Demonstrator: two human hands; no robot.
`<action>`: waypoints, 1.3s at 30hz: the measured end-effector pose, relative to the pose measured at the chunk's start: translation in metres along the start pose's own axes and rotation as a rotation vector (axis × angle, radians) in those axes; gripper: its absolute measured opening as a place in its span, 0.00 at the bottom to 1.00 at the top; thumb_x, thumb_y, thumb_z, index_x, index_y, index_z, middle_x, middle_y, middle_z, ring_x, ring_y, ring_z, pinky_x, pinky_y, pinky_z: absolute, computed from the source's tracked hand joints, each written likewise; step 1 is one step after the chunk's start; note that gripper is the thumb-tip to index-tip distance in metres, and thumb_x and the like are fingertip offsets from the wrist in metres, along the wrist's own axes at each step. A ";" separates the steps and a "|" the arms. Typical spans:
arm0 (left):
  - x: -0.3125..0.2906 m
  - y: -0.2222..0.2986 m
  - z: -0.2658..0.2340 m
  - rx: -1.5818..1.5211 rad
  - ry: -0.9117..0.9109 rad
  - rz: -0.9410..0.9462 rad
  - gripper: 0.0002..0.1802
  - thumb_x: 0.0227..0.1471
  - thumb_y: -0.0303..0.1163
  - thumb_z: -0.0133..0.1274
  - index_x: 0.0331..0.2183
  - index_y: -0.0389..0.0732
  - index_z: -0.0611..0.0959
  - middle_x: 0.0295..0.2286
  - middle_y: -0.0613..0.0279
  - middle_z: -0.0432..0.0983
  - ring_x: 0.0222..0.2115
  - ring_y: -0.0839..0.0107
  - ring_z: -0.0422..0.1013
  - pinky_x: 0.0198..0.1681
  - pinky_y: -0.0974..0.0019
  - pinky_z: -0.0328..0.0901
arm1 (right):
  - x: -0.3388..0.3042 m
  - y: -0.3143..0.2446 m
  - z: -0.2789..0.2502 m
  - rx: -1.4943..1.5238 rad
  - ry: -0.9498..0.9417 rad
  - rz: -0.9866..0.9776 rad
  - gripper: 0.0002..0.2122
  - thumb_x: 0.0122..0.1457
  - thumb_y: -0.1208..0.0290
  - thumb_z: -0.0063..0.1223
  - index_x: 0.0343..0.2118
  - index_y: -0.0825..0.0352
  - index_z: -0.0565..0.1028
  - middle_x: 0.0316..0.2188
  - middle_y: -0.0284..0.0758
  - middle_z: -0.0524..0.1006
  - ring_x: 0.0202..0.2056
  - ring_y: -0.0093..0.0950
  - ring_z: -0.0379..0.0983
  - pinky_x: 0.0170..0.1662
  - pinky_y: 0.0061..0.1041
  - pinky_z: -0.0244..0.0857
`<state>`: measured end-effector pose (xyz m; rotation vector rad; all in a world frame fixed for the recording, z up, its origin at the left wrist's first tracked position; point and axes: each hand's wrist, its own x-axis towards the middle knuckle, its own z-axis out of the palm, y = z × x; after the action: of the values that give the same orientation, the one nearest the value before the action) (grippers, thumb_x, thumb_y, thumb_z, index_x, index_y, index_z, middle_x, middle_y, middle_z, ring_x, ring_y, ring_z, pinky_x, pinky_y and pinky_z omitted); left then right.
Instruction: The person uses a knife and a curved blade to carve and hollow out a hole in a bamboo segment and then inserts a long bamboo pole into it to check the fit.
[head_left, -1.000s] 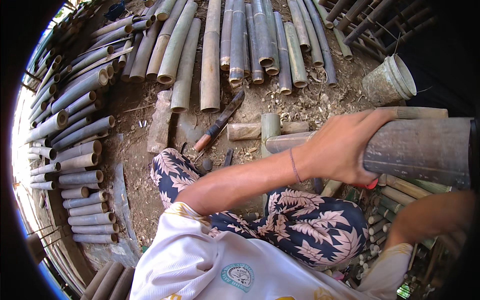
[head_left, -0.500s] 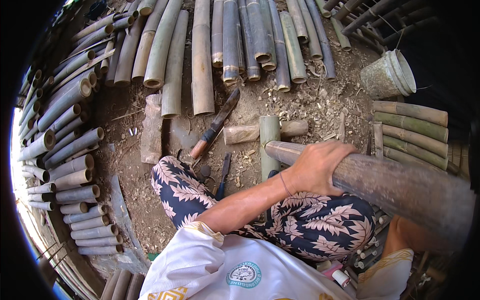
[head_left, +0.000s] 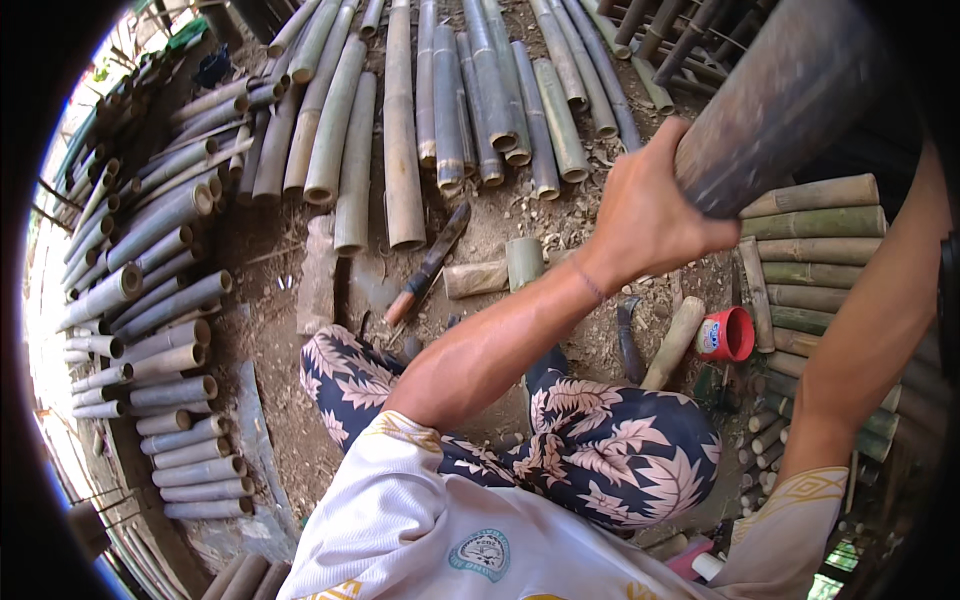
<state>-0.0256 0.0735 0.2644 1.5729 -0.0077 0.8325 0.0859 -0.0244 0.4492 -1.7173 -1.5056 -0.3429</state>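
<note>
In the left hand (head_left: 640, 205), the fingers are clamped on the near end of the tube (head_left: 775, 115), which is tilted up and rightward from them. The right hand is out of view, so its grip cannot be told. Weight is best shared evenly; the stack (head_left: 815, 221) right of the fingers and cup (head_left: 738, 334) below should be cleared.

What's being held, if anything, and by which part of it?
A thick, dark bamboo piece, held in the left grip around its lower part, nearer the body. The right grip is out of view, so its hold can't be told.
</note>
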 end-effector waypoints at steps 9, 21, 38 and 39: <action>0.035 0.002 0.059 -0.420 -0.132 -0.284 0.34 0.30 0.33 0.66 0.42 0.29 0.74 0.34 0.55 0.77 0.34 0.70 0.73 0.42 0.66 0.69 | -0.368 0.032 0.088 0.304 -0.066 0.793 0.56 0.39 0.44 0.73 0.63 0.74 0.53 0.57 0.48 0.65 0.59 0.39 0.62 0.62 0.38 0.55; -0.090 -0.206 0.068 -0.509 0.158 -1.025 0.26 0.42 0.37 0.65 0.41 0.31 0.76 0.32 0.56 0.77 0.30 0.68 0.75 0.37 0.64 0.72 | -0.537 -0.052 0.148 -0.220 0.065 1.136 0.33 0.36 0.63 0.73 0.47 0.71 0.70 0.37 0.49 0.76 0.39 0.49 0.76 0.41 0.40 0.70; -0.131 -0.246 -0.042 0.324 0.313 -0.893 0.39 0.47 0.39 0.65 0.53 0.23 0.69 0.48 0.38 0.71 0.50 0.55 0.69 0.54 0.58 0.64 | -0.319 0.230 0.301 0.230 -0.189 1.235 0.35 0.45 0.59 0.70 0.51 0.76 0.66 0.42 0.54 0.77 0.41 0.43 0.78 0.47 0.37 0.72; -0.168 -0.254 -0.060 0.310 0.322 -0.991 0.41 0.44 0.43 0.68 0.50 0.22 0.71 0.44 0.41 0.73 0.47 0.58 0.71 0.51 0.61 0.65 | -0.288 0.232 0.315 0.193 -0.277 1.191 0.35 0.48 0.59 0.68 0.53 0.76 0.64 0.44 0.53 0.77 0.42 0.43 0.78 0.48 0.37 0.72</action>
<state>-0.0614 0.1020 -0.0427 1.4467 1.0879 0.2770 0.1338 0.0066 -0.0328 -2.2068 -0.4345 0.6531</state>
